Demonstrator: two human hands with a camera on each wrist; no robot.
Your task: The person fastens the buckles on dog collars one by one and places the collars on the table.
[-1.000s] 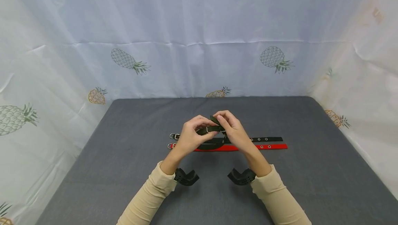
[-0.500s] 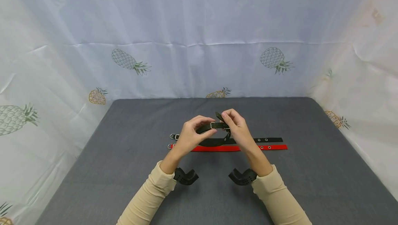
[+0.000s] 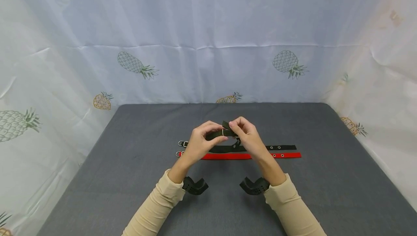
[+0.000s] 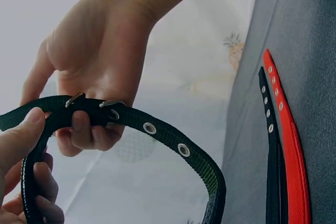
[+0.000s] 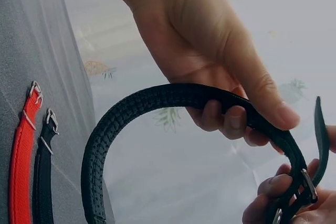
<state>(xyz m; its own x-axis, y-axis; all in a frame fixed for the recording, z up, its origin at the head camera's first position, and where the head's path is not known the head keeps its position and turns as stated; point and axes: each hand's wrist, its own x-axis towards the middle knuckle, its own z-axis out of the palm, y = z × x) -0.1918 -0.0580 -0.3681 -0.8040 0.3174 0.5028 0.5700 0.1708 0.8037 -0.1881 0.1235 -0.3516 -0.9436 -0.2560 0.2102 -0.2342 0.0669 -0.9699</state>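
Note:
A dark green collar with metal eyelets (image 4: 183, 150) is held in a loop above the table by both hands. My left hand (image 3: 198, 142) grips its padded band (image 5: 131, 103), thumb on top and fingers beneath. With my right hand (image 3: 247, 137) I pinch the strap beside the buckle (image 5: 310, 184). The free strap end (image 5: 319, 124) rises next to the buckle frame, near a right fingertip. In the left wrist view, my right fingers (image 4: 81, 127) curl under the band by the metal fittings. Parts of the buckle are hidden by fingers.
Behind the hands lie a black collar (image 3: 286, 147) and a red collar (image 3: 228, 156), flat and side by side on the grey table (image 3: 130, 178). A white curtain (image 3: 208, 73) with pineapple prints stands along the back and both sides.
My right hand moved slightly up and right with the strap end, then came back down a little. The buckle has shifted a little to the right. My left hand has stayed nearly in place.

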